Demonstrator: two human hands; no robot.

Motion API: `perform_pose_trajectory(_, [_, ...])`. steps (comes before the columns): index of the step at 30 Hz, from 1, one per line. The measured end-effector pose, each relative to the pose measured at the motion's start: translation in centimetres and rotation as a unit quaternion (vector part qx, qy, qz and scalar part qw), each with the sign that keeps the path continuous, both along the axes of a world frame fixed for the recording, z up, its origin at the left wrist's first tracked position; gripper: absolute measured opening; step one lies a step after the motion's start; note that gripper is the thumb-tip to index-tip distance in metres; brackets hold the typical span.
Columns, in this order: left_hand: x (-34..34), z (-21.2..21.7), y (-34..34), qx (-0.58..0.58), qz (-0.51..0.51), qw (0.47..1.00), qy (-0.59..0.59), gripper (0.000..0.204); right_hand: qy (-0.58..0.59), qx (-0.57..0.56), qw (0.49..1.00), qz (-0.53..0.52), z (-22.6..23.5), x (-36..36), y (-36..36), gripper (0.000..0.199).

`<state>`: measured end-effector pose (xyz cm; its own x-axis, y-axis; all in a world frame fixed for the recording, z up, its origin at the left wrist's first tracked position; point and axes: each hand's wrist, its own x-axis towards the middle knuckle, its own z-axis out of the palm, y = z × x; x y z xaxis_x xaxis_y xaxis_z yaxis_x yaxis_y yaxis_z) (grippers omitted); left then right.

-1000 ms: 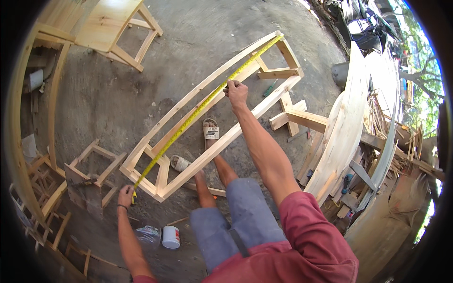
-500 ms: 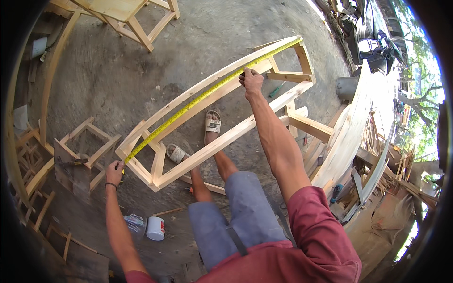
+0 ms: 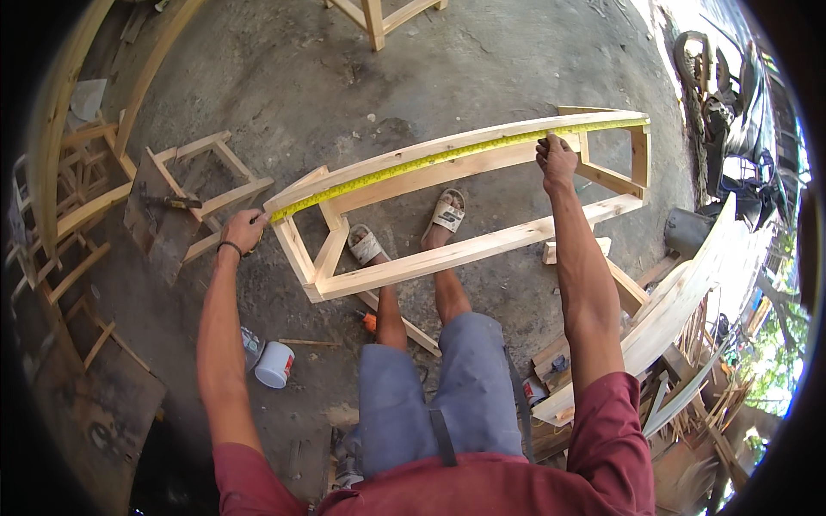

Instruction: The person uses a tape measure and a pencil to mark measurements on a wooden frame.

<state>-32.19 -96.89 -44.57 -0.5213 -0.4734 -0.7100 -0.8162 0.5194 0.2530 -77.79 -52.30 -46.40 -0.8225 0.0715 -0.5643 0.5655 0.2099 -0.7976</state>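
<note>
A long wooden frame (image 3: 447, 260) of pale planed timber lies across in front of me, over my sandalled feet. Along its far rail runs a yellow tape measure (image 3: 413, 175), stretched nearly from end to end. At the frame's left end my left hand (image 3: 243, 232) is closed around the tape's case, mostly hidden by the fingers. My right hand (image 3: 559, 162) is at the tape towards the right end, fingers curled against the blade. Something small and dark shows at its fingertips, too small to name.
Left of the frame lie smaller wooden frames (image 3: 211, 185) and a hammer (image 3: 172, 202). A white tub (image 3: 274, 365) rests near my left forearm. Long boards (image 3: 654, 310) and scrap wood stand at the right, beside a grey bucket (image 3: 688, 230). A wooden stool leg (image 3: 373, 24) shows at the far side.
My view has turned, so the frame now lies more level and further right in the picture. Both hands stay at the tape, the right one at nearly the same spot along it.
</note>
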Motion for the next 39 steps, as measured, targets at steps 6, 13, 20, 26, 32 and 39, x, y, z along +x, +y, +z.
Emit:
perform_pose_trajectory(6, [-1.9,1.8,0.8,-0.01,0.002,0.998,-0.059,0.035,-0.023,0.014,1.0,0.008,0.6,0.3,-0.1,0.027])
perform_pose_trajectory(13, [-3.1,1.8,0.2,0.006,-0.01,0.995,-0.094,0.036,-0.045,-0.023,0.998,0.046,0.8,0.1,0.2,0.031])
perform_pose_trajectory(20, [-0.3,-1.7,-1.2,0.061,-0.043,0.997,-0.022,0.035,-0.043,-0.009,0.998,0.054,0.4,-0.1,-1.0,0.029])
perform_pose_trajectory(26, [-0.1,-2.6,-2.4,0.095,-0.08,0.992,0.036,0.037,-0.057,-0.004,0.995,0.082,-0.4,-1.1,0.6,0.03])
perform_pose_trajectory(32, [-1.4,-1.1,-3.3,0.166,-0.109,0.98,-0.034,0.035,-0.061,0.018,0.994,0.092,0.1,-1.2,0.1,0.033])
perform_pose_trajectory(39, [-0.7,1.8,-5.2,0.167,-0.112,0.973,-0.115,0.041,-0.054,0.022,0.993,0.105,0.2,-1.0,0.3,0.031])
